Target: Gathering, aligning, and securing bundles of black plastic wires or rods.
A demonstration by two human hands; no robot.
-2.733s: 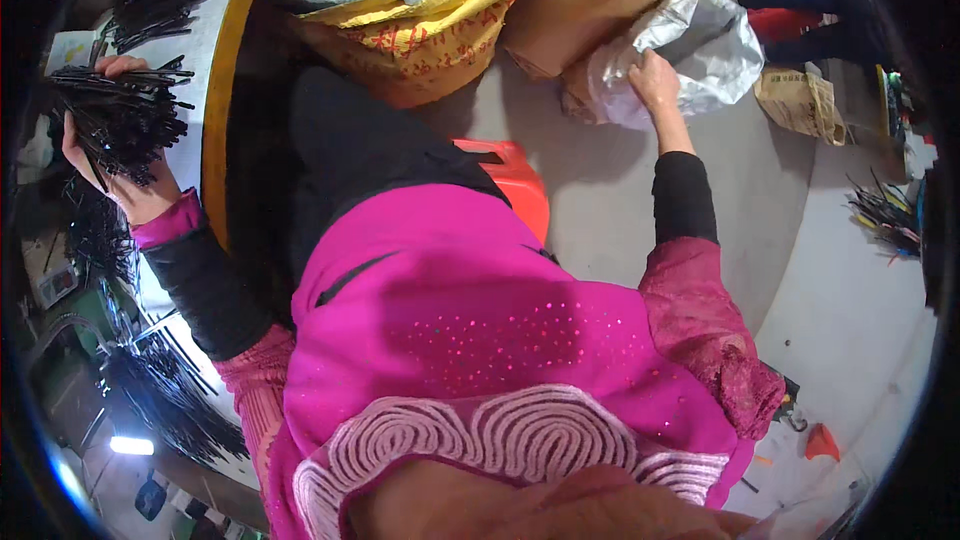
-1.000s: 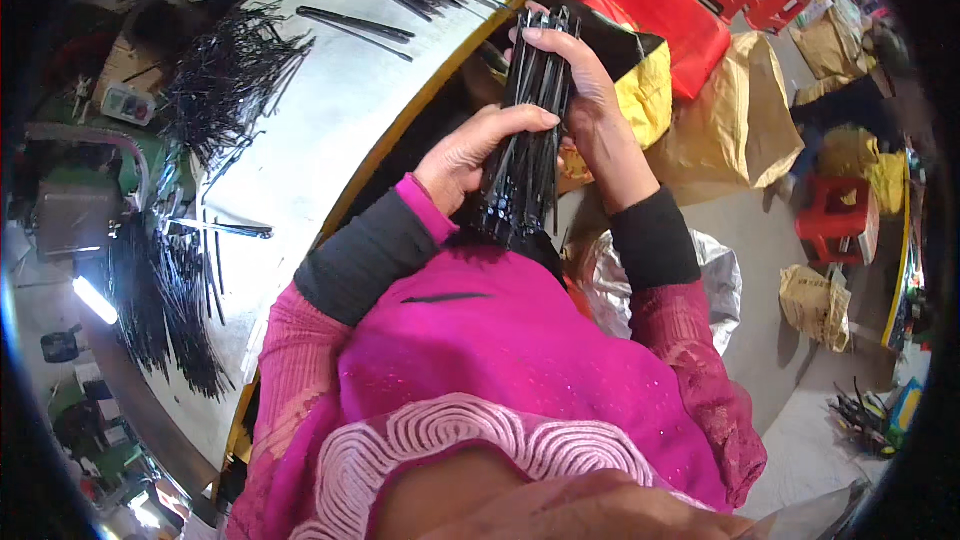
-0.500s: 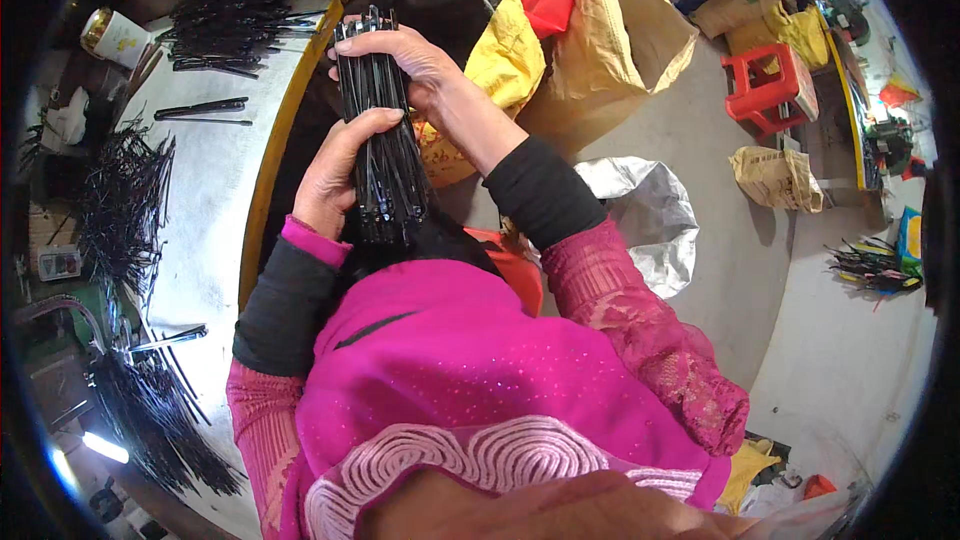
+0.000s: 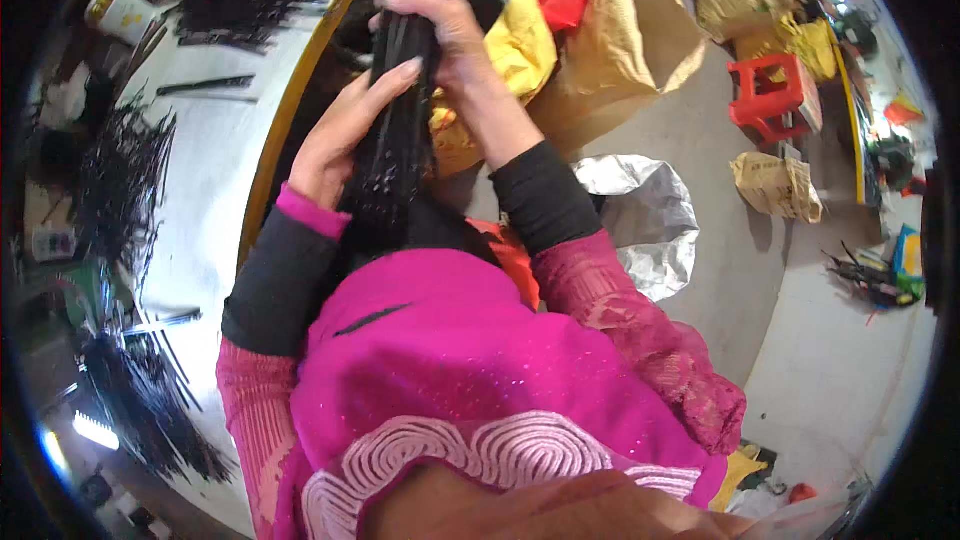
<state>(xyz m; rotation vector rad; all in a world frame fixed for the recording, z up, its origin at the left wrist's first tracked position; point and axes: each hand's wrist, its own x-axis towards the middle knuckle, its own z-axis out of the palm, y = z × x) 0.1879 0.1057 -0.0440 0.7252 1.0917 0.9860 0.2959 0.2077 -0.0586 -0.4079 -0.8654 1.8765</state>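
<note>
A thick bundle of thin, glossy black rods [image 4: 388, 155] stands lengthwise between my hands, its lower end near my lap. My left hand [image 4: 345, 135] wraps the bundle from the left around its middle, thumb lying across the front. Higher up, my right hand [image 4: 455, 35] grips the same bundle near its top, fingers bent over the upper ends. The hands and rods are slightly smeared by motion. Most fingertips of my left hand are hidden behind the rods.
On the white worktop [image 4: 225, 155] at left lie several heaps of similar black rods [image 4: 125, 180] and a white jar [image 4: 120, 12]. Beyond my hands stand a yellow bag [image 4: 525, 35] and a tan sack [image 4: 625, 60]. Right are a silver sack [image 4: 655, 230] and a red stool [image 4: 770, 95].
Both hands have shifted a little to the right and away from me, carrying the bundle along. My grip remains closed on the rods.
</note>
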